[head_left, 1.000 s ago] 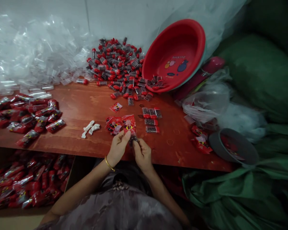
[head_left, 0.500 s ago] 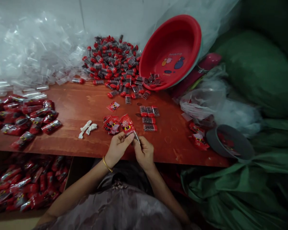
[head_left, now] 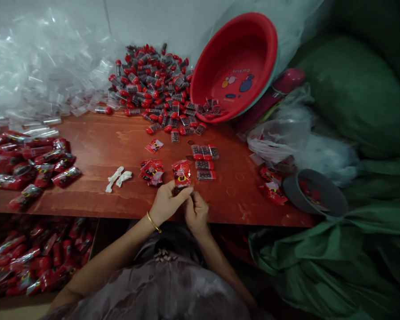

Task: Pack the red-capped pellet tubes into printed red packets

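1. On my feed, the left hand [head_left: 166, 202] has its grip closed on a red packet [head_left: 182, 172], over the desk [head_left: 96, 151].
2. The right hand [head_left: 197, 211] is curled just beside; I can't tell what it holds.
3. I'd call this two-handed packet handling; next needs a steady left hold.
4. Red-capped tubes [head_left: 153, 80] heap by a tilted red basin [head_left: 233, 58].

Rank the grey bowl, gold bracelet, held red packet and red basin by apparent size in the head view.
1. Red basin
2. Grey bowl
3. Held red packet, its lower end partly hidden
4. Gold bracelet
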Demonstrator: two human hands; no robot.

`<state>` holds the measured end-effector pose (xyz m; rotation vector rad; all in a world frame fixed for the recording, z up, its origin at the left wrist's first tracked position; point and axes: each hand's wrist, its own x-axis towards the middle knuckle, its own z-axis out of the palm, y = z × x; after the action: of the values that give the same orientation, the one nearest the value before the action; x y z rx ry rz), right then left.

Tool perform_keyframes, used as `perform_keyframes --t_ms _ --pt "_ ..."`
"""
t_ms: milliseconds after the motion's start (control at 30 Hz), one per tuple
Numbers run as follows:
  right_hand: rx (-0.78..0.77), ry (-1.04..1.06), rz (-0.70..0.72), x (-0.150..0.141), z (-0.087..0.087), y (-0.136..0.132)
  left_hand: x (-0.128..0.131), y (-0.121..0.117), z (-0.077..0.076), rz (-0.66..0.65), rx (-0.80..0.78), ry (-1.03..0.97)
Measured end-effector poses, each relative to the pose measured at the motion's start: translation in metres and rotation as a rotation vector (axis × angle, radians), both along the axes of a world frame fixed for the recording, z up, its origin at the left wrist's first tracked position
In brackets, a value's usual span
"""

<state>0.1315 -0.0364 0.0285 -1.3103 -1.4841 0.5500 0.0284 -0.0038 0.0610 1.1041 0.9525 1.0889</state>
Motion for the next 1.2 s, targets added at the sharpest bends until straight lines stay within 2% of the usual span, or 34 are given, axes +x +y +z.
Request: perform_keyframes --t_ms 167,267,433,600,800,967,1100,1200 --pt "-0.003 -0.149 0.091 0.02 -0.008 0.012 -0.002 0.003 -0.011 0.078 0.143 0.116" --pt "0.013 -0.209 0.108 0.039 -0.013 0.018 -0.007 0.009 -0.023 -0.009 0.257 0.298" --pt "-0.014 -0.118 0.23 0.057 -0.016 0.031 -0.012 0.012 -0.043 -0.145 0.352 0.473" --pt "-0.044 -0.092 0.248 0.054 -0.021 0.038 -0.016 0.007 -0.045 -0.143 0.411 0.56" --pt "0.028 -0.122 0.284 0.054 -0.023 0.03 -0.02 -0.001 -0.054 -0.127 0.475 0.736" --pt "0.024 -0.198 0.319 0.058 -0.024 0.025 -0.019 -0.008 -0.06 -0.098 0.531 0.843" --pt "0.022 -0.246 0.305 0.058 -0.022 0.024 -0.016 -0.01 -0.062 -0.058 0.545 0.894" --pt "0.009 -0.217 0.297 0.055 -0.017 0.025 -0.015 -0.009 -0.062 -0.084 0.539 0.914"
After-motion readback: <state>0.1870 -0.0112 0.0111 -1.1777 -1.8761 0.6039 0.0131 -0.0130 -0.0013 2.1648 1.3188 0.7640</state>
